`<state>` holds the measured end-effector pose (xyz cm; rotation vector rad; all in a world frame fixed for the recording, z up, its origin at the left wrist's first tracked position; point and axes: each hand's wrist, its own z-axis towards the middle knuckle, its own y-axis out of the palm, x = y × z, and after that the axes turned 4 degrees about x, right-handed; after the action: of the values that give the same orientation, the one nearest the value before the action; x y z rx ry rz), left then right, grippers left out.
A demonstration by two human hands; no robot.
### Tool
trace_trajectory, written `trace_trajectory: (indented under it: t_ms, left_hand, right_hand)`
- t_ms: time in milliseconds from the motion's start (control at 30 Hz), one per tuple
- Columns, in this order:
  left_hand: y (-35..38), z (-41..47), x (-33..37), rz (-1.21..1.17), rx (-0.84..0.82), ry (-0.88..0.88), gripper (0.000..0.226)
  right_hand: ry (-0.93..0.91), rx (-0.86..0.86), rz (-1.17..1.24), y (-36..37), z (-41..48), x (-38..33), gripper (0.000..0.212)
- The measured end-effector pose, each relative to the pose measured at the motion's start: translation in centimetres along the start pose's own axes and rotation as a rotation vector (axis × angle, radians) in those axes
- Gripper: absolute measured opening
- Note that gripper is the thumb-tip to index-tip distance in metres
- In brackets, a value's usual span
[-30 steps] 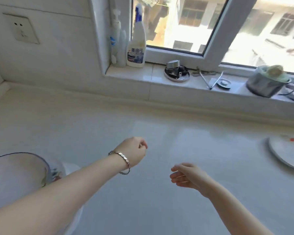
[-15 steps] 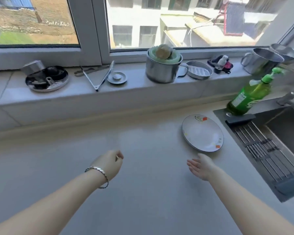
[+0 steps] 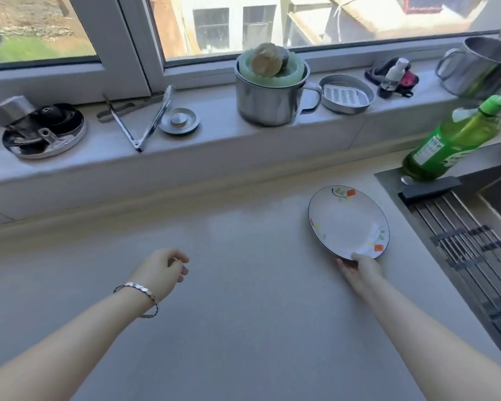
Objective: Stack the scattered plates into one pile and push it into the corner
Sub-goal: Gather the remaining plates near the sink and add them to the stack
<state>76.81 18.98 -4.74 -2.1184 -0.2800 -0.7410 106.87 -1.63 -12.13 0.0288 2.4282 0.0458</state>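
A single plate, white with a dark rim and small orange and green flowers, lies flat on the pale countertop, close to the sink's drain rack on its right and a little out from the sill wall. From where I stand its outline reads as an oval stretched from the far left toward the near right, though that may be only the angle.

The right hand is at the plate's near edge: the thumb lies over the rim, and the other fingers seem to slide beneath it. I judge this a pinch just being taken; whether the rim has left the counter I cannot tell. The plate lies straight ahead of those fingers, away from the person.

The left hand, bracelet on its wrist, hovers well apart to the left, loosely curled around nothing.

No other plates show here, so the pile is not yet begun in this view. The soap bottle stands behind the plate, clear of a lift toward the person.
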Motion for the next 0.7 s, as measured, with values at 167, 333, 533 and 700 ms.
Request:
trace_trajectory:
  t_ms: [167,333,533,700]
  left_hand:
    - [-2.4,-2.1,-3.6,-0.143,0.061,-0.1,0.032]
    - [-5.9,-6.8,-9.2,-0.208,0.158,-0.157,0.034]
    - [-12.5,-14.3,-15.8,-0.334,0.351,-0.142,0.04]
    - [-20.1,-21.5,-23.6,-0.367,0.576,-0.083,0.04]
  right_hand:
    - [-0.028,-0.225,-0.238,-0.5,-4.0,1.5,0.036]
    - [-0.102,-0.462,-0.528,3.2,-12.4,4.3,0.022]
    - [-0.245,-0.702,-0.736,8.7,-24.6,12.1,0.016]
    - [-0.269,-0.894,-0.84,11.7,-35.5,21.2,0.015]
